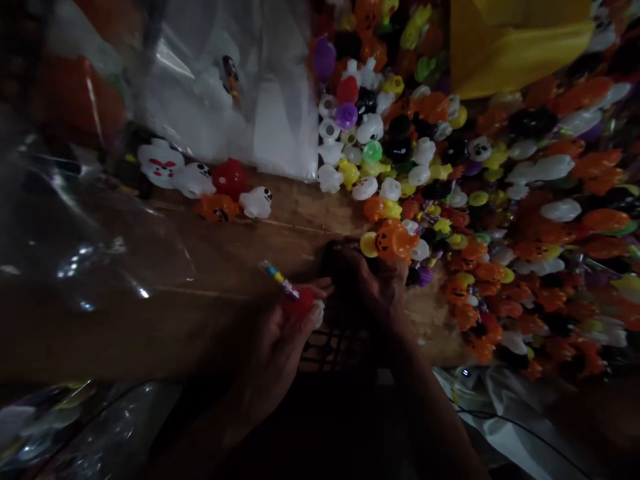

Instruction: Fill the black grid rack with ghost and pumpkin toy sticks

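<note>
My left hand [280,340] is closed around a small red toy [300,301], with white at its lower right. A slim clear tube with a colourful wrapper [279,280] sticks up from the red toy toward the upper left. My right hand [383,287] rests close by, at the near edge of a pile of toys. An orange pumpkin toy [394,240] with a black face sits right beyond its knuckles, beside a yellow piece [369,245]. Deep shadow hides the fingers of my right hand, so whether they grip anything is unclear.
A big heap of plastic toys [480,253] covers the right of the wooden table [125,300]. Several figures, including a white ghost [257,201], stand in a group on the left. Clear bags [230,87], a yellow sheet [515,47] and a dark grid [325,347] are around.
</note>
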A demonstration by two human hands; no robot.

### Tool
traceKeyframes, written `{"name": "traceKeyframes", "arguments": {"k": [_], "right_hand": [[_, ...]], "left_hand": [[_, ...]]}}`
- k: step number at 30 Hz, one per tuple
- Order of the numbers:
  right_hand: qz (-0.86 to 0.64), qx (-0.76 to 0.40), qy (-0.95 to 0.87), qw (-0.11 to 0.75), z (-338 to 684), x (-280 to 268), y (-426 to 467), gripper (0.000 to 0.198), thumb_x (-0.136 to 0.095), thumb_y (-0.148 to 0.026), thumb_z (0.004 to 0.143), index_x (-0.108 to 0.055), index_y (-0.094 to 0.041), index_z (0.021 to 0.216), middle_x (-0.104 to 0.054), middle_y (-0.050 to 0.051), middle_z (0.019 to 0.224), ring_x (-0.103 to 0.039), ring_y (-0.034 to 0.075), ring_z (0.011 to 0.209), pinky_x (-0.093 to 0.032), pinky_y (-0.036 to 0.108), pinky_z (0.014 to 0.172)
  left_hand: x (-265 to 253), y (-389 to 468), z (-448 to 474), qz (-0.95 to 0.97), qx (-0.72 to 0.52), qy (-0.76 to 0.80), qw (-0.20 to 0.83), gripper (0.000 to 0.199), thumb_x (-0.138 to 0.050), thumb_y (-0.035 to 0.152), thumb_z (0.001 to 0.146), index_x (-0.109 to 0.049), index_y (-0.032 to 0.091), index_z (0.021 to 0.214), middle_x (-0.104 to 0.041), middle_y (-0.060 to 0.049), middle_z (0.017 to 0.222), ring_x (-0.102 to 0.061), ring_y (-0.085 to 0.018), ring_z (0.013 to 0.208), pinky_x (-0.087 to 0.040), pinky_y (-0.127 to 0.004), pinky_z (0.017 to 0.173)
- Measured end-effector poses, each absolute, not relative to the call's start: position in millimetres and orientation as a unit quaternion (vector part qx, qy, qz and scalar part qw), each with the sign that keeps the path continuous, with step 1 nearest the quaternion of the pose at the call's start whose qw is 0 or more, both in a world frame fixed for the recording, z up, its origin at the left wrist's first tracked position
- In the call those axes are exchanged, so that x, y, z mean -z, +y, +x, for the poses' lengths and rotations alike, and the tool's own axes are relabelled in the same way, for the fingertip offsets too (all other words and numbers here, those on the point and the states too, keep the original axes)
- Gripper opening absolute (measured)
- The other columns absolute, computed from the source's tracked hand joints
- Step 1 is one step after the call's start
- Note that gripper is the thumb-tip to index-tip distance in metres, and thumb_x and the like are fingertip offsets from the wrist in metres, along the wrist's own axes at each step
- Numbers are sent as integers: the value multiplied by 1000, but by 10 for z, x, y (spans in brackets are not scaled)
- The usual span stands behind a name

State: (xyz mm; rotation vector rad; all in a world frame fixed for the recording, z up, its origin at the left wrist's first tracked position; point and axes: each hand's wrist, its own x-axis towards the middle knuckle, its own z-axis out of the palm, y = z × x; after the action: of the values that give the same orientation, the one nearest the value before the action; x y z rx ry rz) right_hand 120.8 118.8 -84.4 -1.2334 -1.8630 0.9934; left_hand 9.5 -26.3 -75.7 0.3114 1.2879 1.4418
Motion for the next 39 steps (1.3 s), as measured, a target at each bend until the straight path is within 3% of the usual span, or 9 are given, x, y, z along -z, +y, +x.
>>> {"name": "traceKeyframes", "arguments": {"k": [10,17,26,30,39], "right_hand": [[-504,-383,-684,363,1184,878,1149,17,-76,-39,85,-80,-22,85,-78,2,78,-72,18,68,-60,29,63],[-459,-298,-764,342,1114,836,1195,25,-73,-38,88,-71,-22,70,-67,0,63,-66,17,66,-57,29,65],[-393,-266,-827,303,1093,887,1259,36,-64,-40,93,-55,-23,64,-59,1,65,-54,14,61,-50,29,64],[-385,-277,-842,256,1094,854,1334,31,-64,-42,93,-60,-22,69,-61,2,67,-56,15,64,-51,29,67],[-350,-256,-865,251,1075,909,1374,32,-61,-37,97,-64,-18,71,-67,2,73,-60,14,68,-49,25,69]], "left_hand": [[710,-252,65,115,-607,538,573,23,-71,49,91,-73,29,104,-70,-6,132,-65,-29,127,-55,-40,109],[668,-216,78,145,-604,561,547,24,-70,47,91,-73,27,103,-68,-9,135,-64,-31,127,-52,-46,111],[741,-247,70,174,-605,554,545,24,-67,43,94,-70,25,108,-66,-6,136,-62,-28,128,-50,-43,112],[725,-224,100,193,-611,556,530,21,-66,41,94,-70,24,106,-68,-6,132,-64,-26,125,-49,-39,112],[773,-144,99,247,-611,559,503,24,-68,41,93,-69,21,104,-71,-7,118,-68,-23,113,-55,-36,102]]}}
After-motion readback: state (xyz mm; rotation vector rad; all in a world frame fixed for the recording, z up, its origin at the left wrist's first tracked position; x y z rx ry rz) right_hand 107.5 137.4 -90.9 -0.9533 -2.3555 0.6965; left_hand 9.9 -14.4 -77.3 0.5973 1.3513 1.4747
